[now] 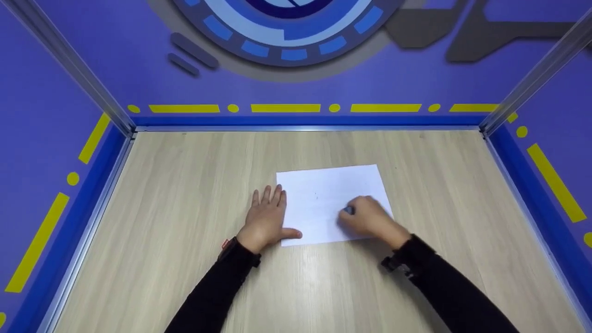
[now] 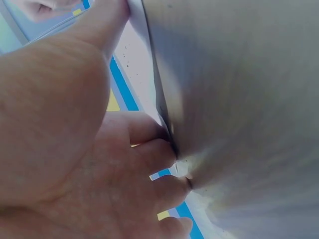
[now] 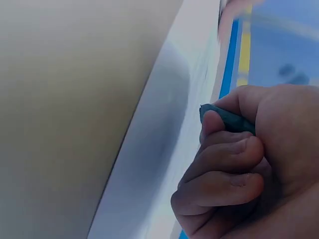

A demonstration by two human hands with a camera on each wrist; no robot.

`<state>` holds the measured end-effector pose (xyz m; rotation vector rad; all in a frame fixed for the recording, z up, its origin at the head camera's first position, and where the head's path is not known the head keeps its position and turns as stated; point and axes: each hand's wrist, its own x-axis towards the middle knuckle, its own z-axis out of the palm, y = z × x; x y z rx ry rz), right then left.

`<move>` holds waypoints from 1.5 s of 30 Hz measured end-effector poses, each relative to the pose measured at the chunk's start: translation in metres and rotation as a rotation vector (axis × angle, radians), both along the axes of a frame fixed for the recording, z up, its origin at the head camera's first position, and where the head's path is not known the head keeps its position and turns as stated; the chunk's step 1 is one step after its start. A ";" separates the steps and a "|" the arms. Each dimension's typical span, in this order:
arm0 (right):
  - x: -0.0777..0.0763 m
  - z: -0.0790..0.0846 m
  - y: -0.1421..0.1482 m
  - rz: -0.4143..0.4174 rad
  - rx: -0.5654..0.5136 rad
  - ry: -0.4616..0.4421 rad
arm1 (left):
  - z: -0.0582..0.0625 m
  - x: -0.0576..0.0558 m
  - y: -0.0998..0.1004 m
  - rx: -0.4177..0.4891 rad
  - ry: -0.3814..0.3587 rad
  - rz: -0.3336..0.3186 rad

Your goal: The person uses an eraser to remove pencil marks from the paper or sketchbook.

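Observation:
A white sheet of paper [image 1: 323, 185] lies on the wooden table, slightly turned, with a few tiny dark specks near its middle. My left hand [image 1: 266, 217] rests flat at the sheet's left edge, fingers straight and thumb stretched over the lower left corner. Over the right part of the paper, my right hand [image 1: 367, 216] is curled and a little blurred. Between its thumb and fingers it pinches a small dark blue-green eraser [image 3: 228, 119]. Most of the eraser is hidden in the hand; in the right wrist view its end points at the paper.
The pale wooden tabletop [image 1: 194, 185] spreads around the sheet. Blue panels with yellow dashes [image 1: 286, 108] stand at the back and both sides, joined by metal rails [image 1: 305, 128]. Black bands and sleeves [image 1: 240, 252] cover both wrists.

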<state>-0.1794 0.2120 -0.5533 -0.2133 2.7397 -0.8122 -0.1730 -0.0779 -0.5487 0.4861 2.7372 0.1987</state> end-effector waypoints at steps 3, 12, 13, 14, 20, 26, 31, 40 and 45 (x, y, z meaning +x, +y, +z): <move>0.002 -0.002 -0.042 0.093 0.015 0.027 | -0.002 0.000 0.000 0.000 0.009 -0.008; 0.001 0.002 -0.106 0.173 0.109 -0.053 | -0.002 -0.001 0.004 -0.010 0.042 -0.025; 0.001 0.002 -0.104 0.160 0.116 -0.062 | -0.002 -0.001 0.004 -0.012 0.044 -0.027; 0.001 0.002 -0.100 0.150 0.121 -0.062 | -0.001 0.000 0.004 -0.013 0.043 -0.026; -0.001 -0.002 -0.052 0.057 0.083 -0.001 | 0.002 0.000 0.003 -0.010 0.021 -0.013; -0.003 -0.003 0.016 -0.062 0.045 -0.045 | 0.000 -0.001 0.000 0.001 0.005 0.001; -0.003 0.000 0.071 -0.147 0.069 -0.095 | 0.001 0.000 -0.002 0.011 -0.001 0.001; 0.002 0.003 0.102 -0.165 0.106 -0.079 | -0.001 0.000 -0.003 0.026 0.014 0.010; 0.007 0.005 0.097 -0.153 0.144 -0.035 | -0.001 0.000 -0.001 0.013 0.009 0.010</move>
